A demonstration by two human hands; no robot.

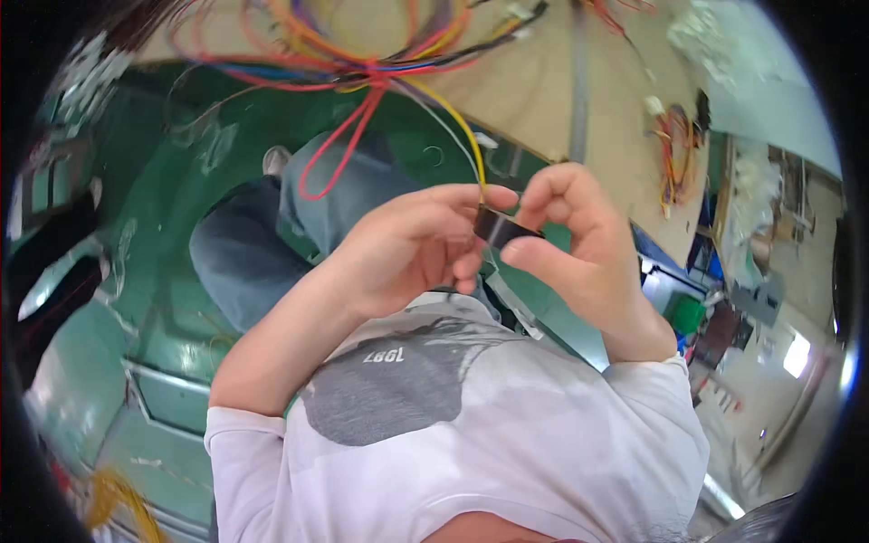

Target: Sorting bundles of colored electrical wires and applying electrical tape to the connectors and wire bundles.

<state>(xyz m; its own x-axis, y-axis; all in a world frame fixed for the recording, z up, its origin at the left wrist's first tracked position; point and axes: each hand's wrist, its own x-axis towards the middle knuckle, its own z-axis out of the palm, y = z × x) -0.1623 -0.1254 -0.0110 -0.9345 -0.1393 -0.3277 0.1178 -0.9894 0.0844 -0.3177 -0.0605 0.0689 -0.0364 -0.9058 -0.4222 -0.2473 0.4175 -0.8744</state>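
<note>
A thick bundle of multicoloured wires [373, 71], tied in the middle with a red wire, lies at the table's near edge. From it a yellow wire [474, 145] and a pale wire run down to my left hand [412, 240]. That hand's fingers are curled, pinching the wires where a short black strip [507, 228], seemingly tape, meets them. My right hand [584, 244] has the strip's other end between thumb and curled fingers. The strip is stretched slantwise between the two hands; the wire tips are hidden behind the left fingers.
On the tan table [525, 100] a second, smaller wire bundle [677, 149] lies at the right. Clear plastic bags [711, 41] lie beyond it. A red wire loop [339, 158] hangs off the edge over my legs. Yellow wires [118, 498] are at the lower left, above the green floor [172, 317].
</note>
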